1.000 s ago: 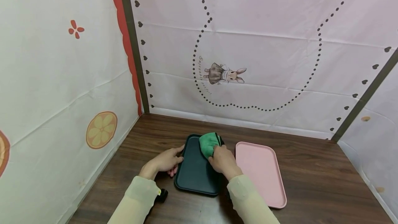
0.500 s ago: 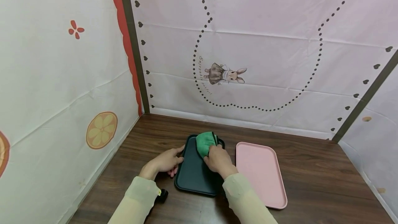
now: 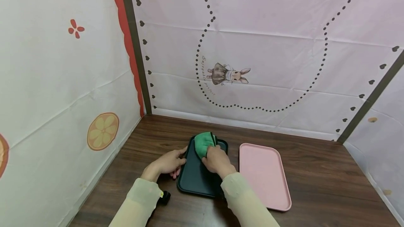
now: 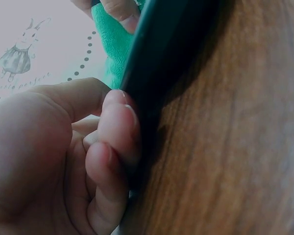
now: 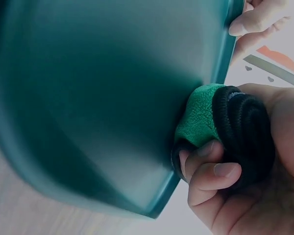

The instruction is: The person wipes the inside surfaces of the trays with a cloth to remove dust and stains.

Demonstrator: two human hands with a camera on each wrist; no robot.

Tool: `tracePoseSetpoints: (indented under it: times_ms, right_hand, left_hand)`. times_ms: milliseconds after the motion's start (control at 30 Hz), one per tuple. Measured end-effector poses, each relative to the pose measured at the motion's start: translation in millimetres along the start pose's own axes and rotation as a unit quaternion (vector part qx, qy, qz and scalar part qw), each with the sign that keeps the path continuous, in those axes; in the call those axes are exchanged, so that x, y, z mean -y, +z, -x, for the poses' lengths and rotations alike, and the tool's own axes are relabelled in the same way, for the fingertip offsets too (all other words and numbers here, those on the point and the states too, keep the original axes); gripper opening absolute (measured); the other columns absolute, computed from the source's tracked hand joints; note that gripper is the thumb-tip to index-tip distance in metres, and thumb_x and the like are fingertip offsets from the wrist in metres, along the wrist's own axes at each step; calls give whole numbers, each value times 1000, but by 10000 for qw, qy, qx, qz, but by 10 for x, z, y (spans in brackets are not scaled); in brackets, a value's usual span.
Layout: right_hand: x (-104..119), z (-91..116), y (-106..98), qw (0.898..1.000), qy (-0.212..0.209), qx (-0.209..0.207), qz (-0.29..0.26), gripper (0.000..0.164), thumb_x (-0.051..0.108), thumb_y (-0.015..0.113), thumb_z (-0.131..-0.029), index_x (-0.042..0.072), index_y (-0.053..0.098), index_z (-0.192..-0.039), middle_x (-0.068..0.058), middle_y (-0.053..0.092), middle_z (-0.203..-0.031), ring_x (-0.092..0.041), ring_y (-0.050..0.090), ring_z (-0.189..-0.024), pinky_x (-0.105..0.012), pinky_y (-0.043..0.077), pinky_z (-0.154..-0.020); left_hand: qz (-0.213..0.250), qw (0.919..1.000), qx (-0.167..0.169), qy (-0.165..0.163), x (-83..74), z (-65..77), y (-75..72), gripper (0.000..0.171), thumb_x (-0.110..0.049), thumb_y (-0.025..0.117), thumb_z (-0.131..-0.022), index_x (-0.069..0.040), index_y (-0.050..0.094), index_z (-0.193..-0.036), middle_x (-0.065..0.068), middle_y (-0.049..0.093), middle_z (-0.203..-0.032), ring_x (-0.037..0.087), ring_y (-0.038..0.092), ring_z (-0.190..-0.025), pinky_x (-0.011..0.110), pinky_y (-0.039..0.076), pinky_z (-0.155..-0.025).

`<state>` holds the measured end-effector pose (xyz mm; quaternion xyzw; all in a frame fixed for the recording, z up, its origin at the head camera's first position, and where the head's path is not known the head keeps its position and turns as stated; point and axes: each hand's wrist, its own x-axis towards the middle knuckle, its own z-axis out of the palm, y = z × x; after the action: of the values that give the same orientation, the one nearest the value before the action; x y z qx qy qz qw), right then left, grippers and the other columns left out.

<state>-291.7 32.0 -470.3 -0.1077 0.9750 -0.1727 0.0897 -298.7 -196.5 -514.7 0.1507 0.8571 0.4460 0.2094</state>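
Note:
A dark green tray (image 3: 197, 181) lies on the wooden table in the head view. My right hand (image 3: 217, 159) grips a folded green cloth (image 3: 203, 143) with black edging, which sits against the tray's far part. In the right wrist view, curled fingers (image 5: 206, 178) hold the cloth's dark edge layers, and its fluffy green side (image 5: 198, 117) meets the tray surface. My left hand (image 3: 167, 164) holds the tray's left rim. Seen from the left wrist, its fingers (image 4: 118, 125) curl with their tips against the rim.
A pink tray (image 3: 265, 176) lies to the right of the green one. Printed fabric walls (image 3: 268, 62) stand behind and at both sides of the wooden table (image 3: 331, 181). A small black object (image 3: 164, 198) shows beside the left sleeve.
My right hand has moved left, and slightly away from me, with the cloth across the far part of the green tray. The left hand stays at the rim.

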Motion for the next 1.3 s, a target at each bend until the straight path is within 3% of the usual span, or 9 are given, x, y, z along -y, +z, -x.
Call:
tracePoseSetpoints:
  times_ms: [300, 833, 1300]
  right_hand:
    - [74, 13, -14, 9999, -64, 149, 43, 54, 31, 65, -103, -1, 55, -145, -30, 53, -139, -41, 66, -112, -52, 58, -91]
    - [100, 23, 25, 9992, -82, 276, 293, 65, 32, 67, -101, 4, 46, -155, -30, 46, -151, -44, 64, -119, -53, 57, -96]
    - [145, 91, 8, 9985, -117, 329, 429, 64, 31, 70, -100, 4, 49, -154, -30, 48, -150, -42, 65, -118, -51, 58, -96]
  left_hand:
    - [6, 10000, -2, 11, 3, -2, 2, 63, -21, 49, -110, -15, 22, -166, 8, 63, -58, 16, 59, -43, 35, 54, -48]
    - [59, 9999, -54, -76, -34, 3, 12, 61, -21, 46, -111, -15, 23, -166, 9, 62, -58, 16, 58, -43, 34, 52, -47]
    - [132, 9999, -70, -87, -43, 10, 13, 60, -20, 46, -111, -15, 24, -166, 8, 62, -57, 16, 58, -42, 33, 52, -47]
